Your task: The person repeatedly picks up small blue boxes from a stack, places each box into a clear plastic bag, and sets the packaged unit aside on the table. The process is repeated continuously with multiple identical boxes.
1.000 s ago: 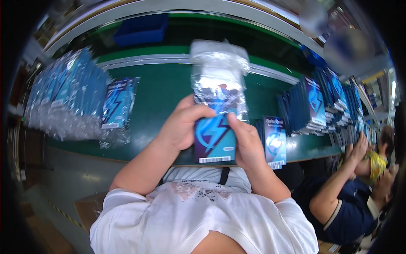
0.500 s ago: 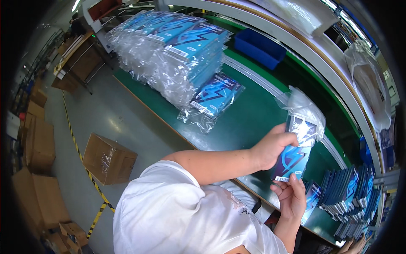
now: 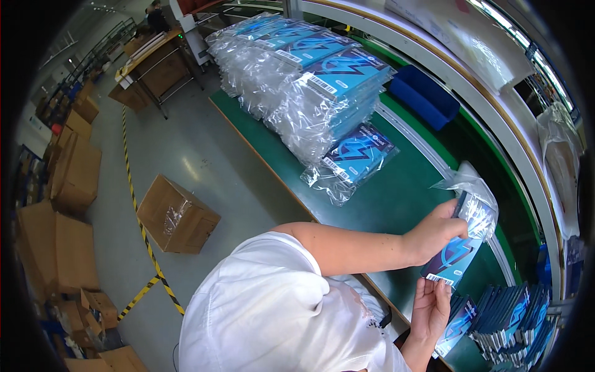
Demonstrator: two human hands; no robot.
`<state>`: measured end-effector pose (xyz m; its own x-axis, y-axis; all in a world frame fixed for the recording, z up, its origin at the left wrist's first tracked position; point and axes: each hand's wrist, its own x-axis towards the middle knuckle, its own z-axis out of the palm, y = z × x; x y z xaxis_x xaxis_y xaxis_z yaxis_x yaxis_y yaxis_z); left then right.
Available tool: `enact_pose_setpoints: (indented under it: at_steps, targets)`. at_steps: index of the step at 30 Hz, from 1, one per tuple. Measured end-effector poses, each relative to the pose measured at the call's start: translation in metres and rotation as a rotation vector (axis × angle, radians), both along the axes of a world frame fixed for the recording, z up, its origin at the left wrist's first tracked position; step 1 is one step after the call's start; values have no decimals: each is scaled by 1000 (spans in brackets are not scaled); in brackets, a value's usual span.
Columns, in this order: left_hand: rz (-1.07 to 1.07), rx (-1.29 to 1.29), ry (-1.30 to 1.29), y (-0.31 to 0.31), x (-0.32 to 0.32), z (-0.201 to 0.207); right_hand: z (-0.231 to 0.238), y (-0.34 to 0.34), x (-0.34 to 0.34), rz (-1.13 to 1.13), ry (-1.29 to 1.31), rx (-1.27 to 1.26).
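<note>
My left hand (image 3: 436, 235) is closed on the side of a flat blue box (image 3: 455, 259) with a lightning-bolt print. A clear plastic bag (image 3: 476, 183) covers the box's far end and bunches up beyond it. At the box's near end, by the barcode, the fingers of my right hand (image 3: 430, 310) are closed on the edge. Another blue box (image 3: 457, 325) lies beside my right hand. To its right, several blue boxes (image 3: 505, 310) stand packed in rows. A bagged blue box (image 3: 358, 154) lies farther off on the green table (image 3: 347, 214).
A tall pile of bagged blue boxes (image 3: 304, 93) covers the table's far left. Behind it sits a blue bin (image 3: 424, 96). A metal rail (image 3: 412, 137) runs along the table. Down on the floor are an open carton (image 3: 180, 217) and yellow-black tape (image 3: 137, 217).
The view has swung, so the scene sits farther right and lower. Both hands still hold the box, and the bag reaches roughly as far over it as before.
</note>
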<state>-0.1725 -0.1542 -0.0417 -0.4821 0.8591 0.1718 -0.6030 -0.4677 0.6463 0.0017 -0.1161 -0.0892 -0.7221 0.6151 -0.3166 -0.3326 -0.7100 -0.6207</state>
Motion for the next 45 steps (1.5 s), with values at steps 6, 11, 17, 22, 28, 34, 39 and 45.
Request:
enact_pose_setpoints:
  at_steps: [6,11,17,22,28,34,39,45]
  targets:
    - [-130,-8,-188,-5,-5,4,17,-5,-6,52,-68,424]
    - [-228,-15,-208,-7,14,-6,27,-7,-16,-230,-234,896]
    - [-629,135,157,-36,36,-3,51,11,4,-720,-452,1465]
    - [-760,-102,460,-41,8,-3,75,13,17,-968,-132,1404]
    - [-532,-319,-246,-47,16,12,93,-8,-27,-37,-463,2008]
    - [-566,-253,-495,-39,2,-14,79,-26,-29,129,-148,2119]
    - [-315,-303,-269,-39,-12,-9,79,-23,-5,120,-52,1414]
    - [526,-359,774,-67,-63,-3,59,17,54,-582,-504,1690]
